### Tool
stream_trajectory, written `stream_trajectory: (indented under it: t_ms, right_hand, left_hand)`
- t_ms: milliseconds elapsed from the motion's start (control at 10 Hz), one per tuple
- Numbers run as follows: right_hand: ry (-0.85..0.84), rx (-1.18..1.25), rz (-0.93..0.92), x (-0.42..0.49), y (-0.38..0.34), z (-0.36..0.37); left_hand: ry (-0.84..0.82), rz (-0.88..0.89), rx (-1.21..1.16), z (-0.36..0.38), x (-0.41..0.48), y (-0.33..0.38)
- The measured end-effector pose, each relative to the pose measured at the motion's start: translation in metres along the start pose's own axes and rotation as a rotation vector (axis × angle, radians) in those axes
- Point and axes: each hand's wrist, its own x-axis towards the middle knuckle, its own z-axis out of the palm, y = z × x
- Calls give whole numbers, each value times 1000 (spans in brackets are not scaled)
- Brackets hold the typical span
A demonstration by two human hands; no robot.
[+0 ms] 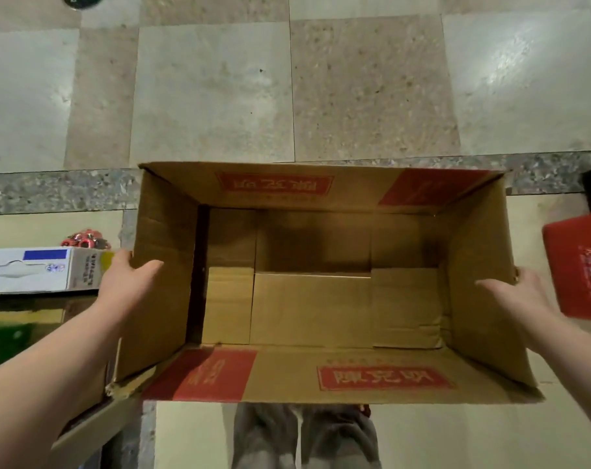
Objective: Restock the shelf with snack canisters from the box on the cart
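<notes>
Cardboard box [287, 374] sits centre frame, top open, all four flaps up, held between both hands over a tiled floor [213, 89]. Can't tell if it rests on anything underneath. Inside, only its own folded bottom flaps show, with a dark gap along the left side.

Left to right:
- White carton [33, 269] at far left, just beside the left hand. Blue rectangle on top, dark print running sideways on its end, too blurred to read. A small red item [86, 239] sits behind it, detail unclear.
- Left hand [125, 282] grips the box's left wall: thumb hooked over the top edge onto the inner face, fingers hidden behind on the outer side.
- Box print: red panels with pale characters on the far flap and the near flap, upside down from the wearer's side, and plain red corner blocks at far right and near left. The characters look Chinese; I can't read them reliably.
- Grey trousers [304, 434] of the person show just below the near flap.
- Right hand [517, 296] grips the right wall the same way: thumb inside, fingers wrapped over the edge to the outside.
- Red box [578, 265] at far right, tilted, close to the right hand, overlapping it in view. Pale print on it, blurred, not legible.
</notes>
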Motion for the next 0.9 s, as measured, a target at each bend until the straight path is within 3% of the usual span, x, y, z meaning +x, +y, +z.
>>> stream_trajectory:
  t_ms: [300, 700, 800, 900]
  right_hand:
    - [-66, 70, 57, 104, 16, 102]
    - [-139, 76, 43, 174, 37, 189]
    - [-145, 12, 17, 178, 43, 195]
    - [-149, -95, -29, 156, 51, 193]
  left_hand:
    - [-21, -57, -101, 100, 109, -33]
    - [-114, -32, -129, 178, 175, -80]
    - [-126, 8, -61, 185, 176, -87]
    - [-76, 32, 153, 188, 132, -97]
